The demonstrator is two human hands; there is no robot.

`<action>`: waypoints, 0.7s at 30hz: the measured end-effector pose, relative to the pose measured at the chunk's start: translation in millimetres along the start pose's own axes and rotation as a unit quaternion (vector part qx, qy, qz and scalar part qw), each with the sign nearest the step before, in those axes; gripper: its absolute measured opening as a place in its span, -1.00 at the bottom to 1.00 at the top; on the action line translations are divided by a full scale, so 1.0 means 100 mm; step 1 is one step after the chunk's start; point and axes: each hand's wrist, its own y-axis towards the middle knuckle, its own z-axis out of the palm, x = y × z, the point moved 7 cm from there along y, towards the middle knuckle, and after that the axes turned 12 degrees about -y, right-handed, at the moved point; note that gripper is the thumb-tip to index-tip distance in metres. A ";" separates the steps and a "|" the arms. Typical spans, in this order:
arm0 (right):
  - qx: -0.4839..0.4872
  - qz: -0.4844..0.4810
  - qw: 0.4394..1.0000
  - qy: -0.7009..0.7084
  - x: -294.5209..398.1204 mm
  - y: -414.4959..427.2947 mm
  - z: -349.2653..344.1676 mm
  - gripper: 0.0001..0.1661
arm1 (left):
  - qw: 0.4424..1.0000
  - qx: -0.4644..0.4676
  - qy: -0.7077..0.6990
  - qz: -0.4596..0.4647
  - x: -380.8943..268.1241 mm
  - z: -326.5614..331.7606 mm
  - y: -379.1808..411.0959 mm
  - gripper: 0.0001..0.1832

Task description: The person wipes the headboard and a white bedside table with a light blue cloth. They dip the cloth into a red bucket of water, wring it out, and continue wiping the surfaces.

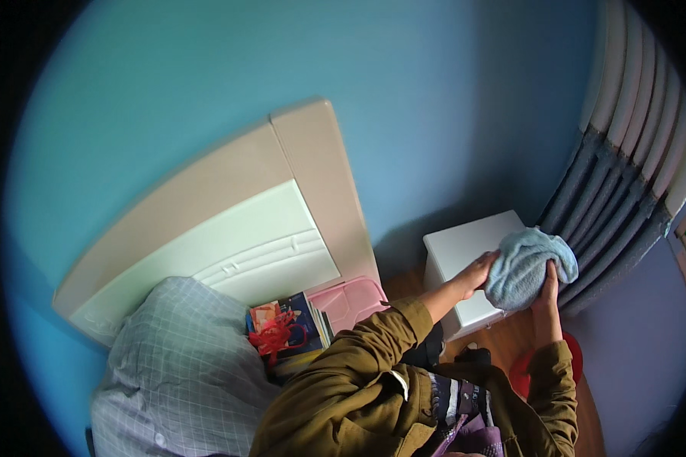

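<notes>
A bunched light-blue terry cloth (523, 271) is held between both my hands, above the front part of a white bedside cabinet (463, 245). My left hand (479, 275) grips the cloth's left edge. On its lower right side, my right hand (547, 291) presses with the thumb on top, the other fingers hidden behind the folds. The cloth hides the cabinet's right front corner. Below my right forearm, part of a red round container (571, 357) shows on the wooden floor.
At left stands a beige and white headboard (308, 143). A grey checked pillow (171, 354) leans on it, beside stacked books (303, 320) with a red ribbon or bag (275, 337) on top and a pink plastic item (346, 300). Grey curtains (600, 188) hang at right.
</notes>
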 end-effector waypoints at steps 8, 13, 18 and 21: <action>0.121 0.163 0.979 0.032 -0.59 -0.03 0.89 -0.36 | 0.991 -0.017 -0.119 -0.063 0.02 -0.19 -0.47 -0.03; 0.165 0.029 0.964 -0.208 -0.39 0.00 1.64 -0.45 | 0.980 -0.106 -0.130 0.104 -0.63 -0.63 -0.77 -0.28; 0.219 -0.105 0.837 -0.490 -0.28 0.08 1.69 -0.65 | 0.921 -0.202 0.090 0.319 -2.23 -0.64 -1.34 -0.61; 0.215 -0.079 0.800 -0.554 -0.58 0.09 1.51 -0.67 | 0.736 -0.257 0.362 0.511 -3.30 -0.41 -1.72 -0.60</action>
